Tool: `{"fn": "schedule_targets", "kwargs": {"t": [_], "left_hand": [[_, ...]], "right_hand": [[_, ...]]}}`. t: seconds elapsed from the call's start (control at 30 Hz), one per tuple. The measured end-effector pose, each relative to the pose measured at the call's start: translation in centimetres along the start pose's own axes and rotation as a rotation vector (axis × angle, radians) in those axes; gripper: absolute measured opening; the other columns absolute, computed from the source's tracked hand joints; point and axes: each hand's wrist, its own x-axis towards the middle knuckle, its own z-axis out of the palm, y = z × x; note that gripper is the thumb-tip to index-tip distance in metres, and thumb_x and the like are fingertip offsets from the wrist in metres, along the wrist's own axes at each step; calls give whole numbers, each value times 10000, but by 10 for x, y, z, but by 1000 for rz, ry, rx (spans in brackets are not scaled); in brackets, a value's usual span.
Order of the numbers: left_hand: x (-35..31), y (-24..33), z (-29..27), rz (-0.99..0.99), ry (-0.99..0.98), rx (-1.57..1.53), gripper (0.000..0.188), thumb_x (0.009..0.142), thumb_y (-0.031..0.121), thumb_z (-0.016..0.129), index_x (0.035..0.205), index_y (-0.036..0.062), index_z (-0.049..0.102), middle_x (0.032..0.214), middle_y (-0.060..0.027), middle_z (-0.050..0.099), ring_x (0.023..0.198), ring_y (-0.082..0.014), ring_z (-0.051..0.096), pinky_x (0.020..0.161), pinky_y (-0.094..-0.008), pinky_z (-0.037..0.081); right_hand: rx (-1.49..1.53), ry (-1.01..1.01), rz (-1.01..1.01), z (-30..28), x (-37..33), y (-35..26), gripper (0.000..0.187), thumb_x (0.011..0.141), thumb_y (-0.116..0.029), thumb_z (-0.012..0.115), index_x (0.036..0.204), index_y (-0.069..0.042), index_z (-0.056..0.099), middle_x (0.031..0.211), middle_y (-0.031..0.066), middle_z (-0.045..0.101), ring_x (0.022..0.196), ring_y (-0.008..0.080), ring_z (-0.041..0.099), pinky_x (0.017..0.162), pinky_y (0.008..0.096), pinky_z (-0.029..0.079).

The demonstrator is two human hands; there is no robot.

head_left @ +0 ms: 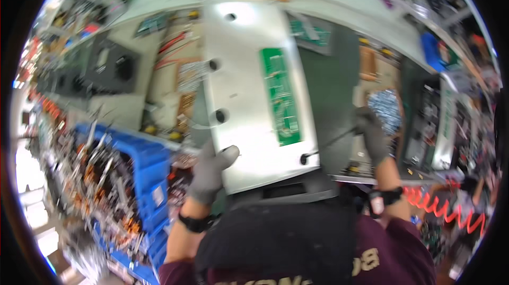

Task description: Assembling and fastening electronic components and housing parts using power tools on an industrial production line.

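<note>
A long silver metal panel (241, 78) with several dark round holes along its left side lies tilted slightly in front of me. A narrow green circuit board (281, 97) sits on its right half. My left hand (211, 172), in a grey glove, grips the panel's near left edge, thumb on top and fingers hidden beneath. My right hand (373, 135), also gloved, is closed on a thin black cable (339, 137), stretched from the dark hole at the panel's near right corner. Under the panel's near end shows a black plastic part (286, 192).
To the right stands a box of small silver parts (385, 110). A blue crate (151, 179) full of mixed parts is at the left. Black panels (108, 67) lie farther left. Another circuit board (313, 36) rests beyond the panel. A red coiled hose (445, 213) hangs at right.
</note>
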Motion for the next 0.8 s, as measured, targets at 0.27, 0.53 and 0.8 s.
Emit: {"fn": "schedule_targets", "kwargs": {"t": [0.27,0.53,0.8], "left_hand": [[7,4,17,-6,-76,127,457,795,144,594,1203,-51,524,1081,-86,614,977,-169,567,868,-304,441],[23,-5,4,-75,26,643,427,811,116,609,1191,-59,525,1018,-80,620,882,-138,565,799,-281,455],[23,-9,-2,-202,-14,664,492,900,275,620,1243,-49,481,1093,-111,594,955,-182,539,847,-336,439]], "right_hand": [[136,-71,375,-17,-43,135,133,843,-90,601,958,-24,619,805,42,616,647,134,582,576,280,503],[325,482,465,-159,-34,163,176,835,-120,616,990,-37,619,789,60,618,611,154,593,543,286,508],[145,398,497,-153,11,156,260,824,-192,623,1033,-37,637,811,58,638,618,152,598,528,284,491]]}}
